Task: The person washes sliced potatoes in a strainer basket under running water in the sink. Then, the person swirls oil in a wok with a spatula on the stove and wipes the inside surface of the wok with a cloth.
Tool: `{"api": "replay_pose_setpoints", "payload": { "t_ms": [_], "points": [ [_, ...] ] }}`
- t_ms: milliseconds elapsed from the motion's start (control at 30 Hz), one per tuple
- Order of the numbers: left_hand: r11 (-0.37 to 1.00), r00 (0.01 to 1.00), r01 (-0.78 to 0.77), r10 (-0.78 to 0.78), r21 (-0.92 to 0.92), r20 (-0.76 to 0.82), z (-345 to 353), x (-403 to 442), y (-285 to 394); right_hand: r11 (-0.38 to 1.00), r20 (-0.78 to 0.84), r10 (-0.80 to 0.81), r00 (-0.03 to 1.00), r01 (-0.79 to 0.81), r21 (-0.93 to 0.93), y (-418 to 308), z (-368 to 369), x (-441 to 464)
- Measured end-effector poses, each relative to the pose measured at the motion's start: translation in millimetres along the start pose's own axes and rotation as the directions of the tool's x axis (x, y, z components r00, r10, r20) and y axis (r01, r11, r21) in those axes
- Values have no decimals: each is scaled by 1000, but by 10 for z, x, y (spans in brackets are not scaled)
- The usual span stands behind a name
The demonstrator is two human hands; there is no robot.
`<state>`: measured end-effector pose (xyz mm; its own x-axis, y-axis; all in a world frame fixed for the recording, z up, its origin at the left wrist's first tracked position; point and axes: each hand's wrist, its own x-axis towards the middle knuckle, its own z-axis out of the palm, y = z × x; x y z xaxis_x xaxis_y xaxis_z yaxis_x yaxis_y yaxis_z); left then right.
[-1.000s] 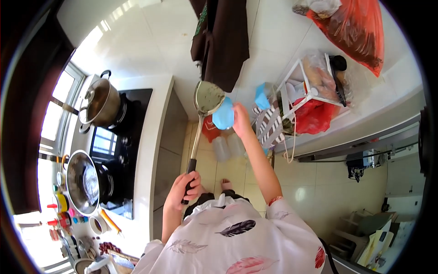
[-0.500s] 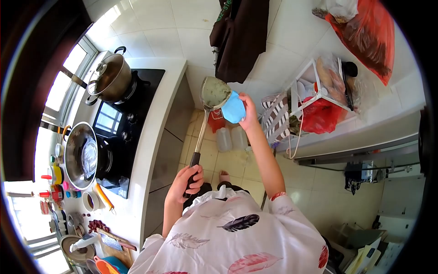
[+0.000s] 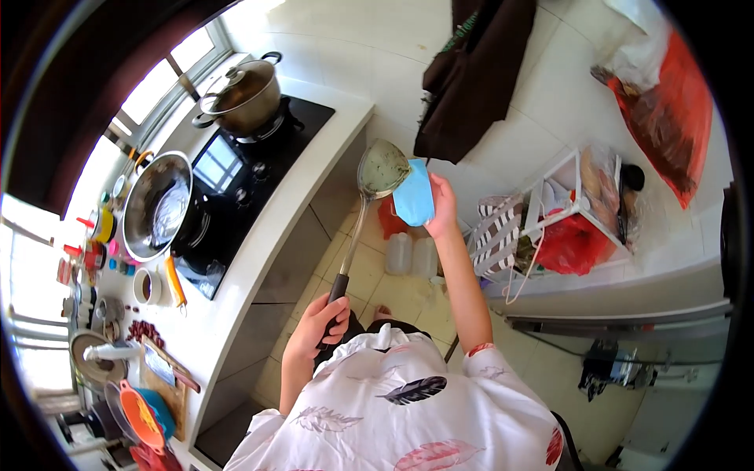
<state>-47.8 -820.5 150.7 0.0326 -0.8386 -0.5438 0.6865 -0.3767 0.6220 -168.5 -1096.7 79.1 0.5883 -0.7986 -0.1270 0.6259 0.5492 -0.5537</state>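
Note:
In my left hand (image 3: 320, 320) is the black grip of a long-handled metal wok spatula (image 3: 358, 235), my fingers wrapped round it. The spatula points up and away from me, its broad head showing pale greenish, dark-specked patches. Between the fingers of my right hand (image 3: 443, 206) is a flat light-blue piece (image 3: 414, 195). Its left edge lies against or just in front of the spatula head; whether it is a scraper or a folded cloth I cannot tell.
To the left, a wok (image 3: 140, 228) and a lidded pot (image 3: 250, 102) stand on the black hob (image 3: 239, 180). A white rack (image 3: 577, 200) with bags is on the right. A dark apron (image 3: 471, 102) hangs ahead; plastic jugs (image 3: 399, 255) stand on the floor.
My view has turned, so the hob and wall look tilted. The light-blue piece has swung to a more upright angle beside the spatula head. Both hands keep their holds.

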Motion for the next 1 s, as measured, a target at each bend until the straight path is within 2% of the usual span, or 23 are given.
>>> {"api": "replay_pose_setpoints", "payload": {
  "t_ms": [100, 167, 200, 267, 400, 600, 700, 733, 800, 833, 867, 933, 967, 1000],
  "points": [
    [999, 998, -33, 32, -20, -56, -63, -138, -80, 991, 8, 92, 996, -90, -95, 152, 79, 67],
    [998, 993, -54, 51, -25, -108, -106, -246, -95, 968, -88, 170, 982, -183, -173, 268, 239, 94],
    [997, 990, -72, 67, -40, -126, -120, -320, -92, 962, -72, 193, 978, -203, -181, 338, 312, 121],
    [986, 975, -146, 129, -81, -179, -165, -465, -84, 966, 61, 170, 983, -155, -206, 473, 488, 213],
    [941, 943, -275, 224, -198, -245, -391, -793, -47, 952, 163, 215, 963, -169, -257, 752, 887, 430],
    [843, 817, -500, 384, -197, -430, -762, -1342, 198, 899, 375, 335, 864, -175, -401, 1153, 1703, 580],
    [775, 713, -616, 472, -141, -519, -993, -1554, 321, 770, 306, 356, 883, -92, -631, 1434, 2069, 650],
    [755, 687, -640, 477, -146, -548, -1066, -1627, 363, 768, 318, 371, 872, -95, -634, 1523, 2216, 679],
    [716, 631, -690, 521, -109, -575, -1235, -1751, 426, 579, 395, 452, 800, 75, -812, 1682, 2488, 753],
    [704, 604, -705, 527, -91, -598, -1305, -1813, 460, 520, 419, 499, 759, 124, -845, 1753, 2637, 778],
    [694, 589, -715, 529, -88, -611, -1389, -1865, 486, 522, 428, 512, 745, 126, -844, 1823, 2819, 802],
    [676, 541, -735, 531, -59, -652, -1527, -1964, 520, 375, 443, 567, 694, 261, -890, 1978, 3153, 872],
    [671, 522, -740, 532, -44, -667, -1571, -2006, 547, 392, 489, 548, 679, 308, -867, 2095, 3292, 936],
    [662, 507, -749, 532, -41, -678, -1612, -2038, 555, 396, 550, 558, 622, 383, -835, 2184, 3465, 982]
  ]
}}
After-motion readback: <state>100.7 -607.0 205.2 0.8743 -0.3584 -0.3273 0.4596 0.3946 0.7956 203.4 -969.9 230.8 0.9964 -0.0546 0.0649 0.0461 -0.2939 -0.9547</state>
